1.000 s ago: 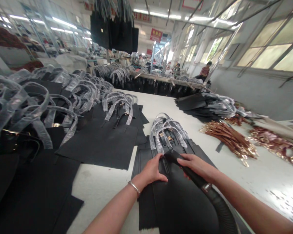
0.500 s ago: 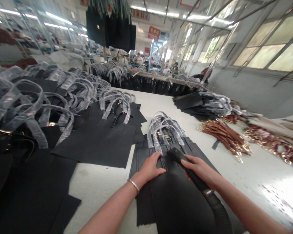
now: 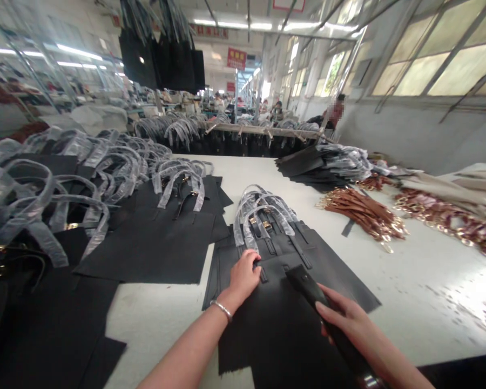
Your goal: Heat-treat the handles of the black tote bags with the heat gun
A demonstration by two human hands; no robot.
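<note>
A stack of black bag panels (image 3: 328, 265) lies on the table in front of me, its handles (image 3: 267, 208) wrapped in clear plastic. My left hand (image 3: 245, 275), with a silver bangle at the wrist, is on the top panel (image 3: 263, 324) beside a handle's lower end. Its fingers are bent and closed on the panel there; the fingertips are partly hidden. In my right hand (image 3: 340, 313) is a black flat-ended nozzle (image 3: 308, 283) with a metal band lower down. The nozzle's tip is over the top panel, right of my left hand; whether it touches is unclear.
More black panels with wrapped handles (image 3: 178, 237) spread across the left side. Brown straps with gold clasps (image 3: 364, 216) lie at the right, near another black pile (image 3: 303, 162). A rack (image 3: 263, 131) of bags stands behind the table; black bags (image 3: 162, 59) hang overhead. A person (image 3: 336, 113) is far back.
My right hand has drawn the nozzle back towards me and a little right, away from the handles. My left hand has shifted slightly left in view. The whole view has turned a little right.
</note>
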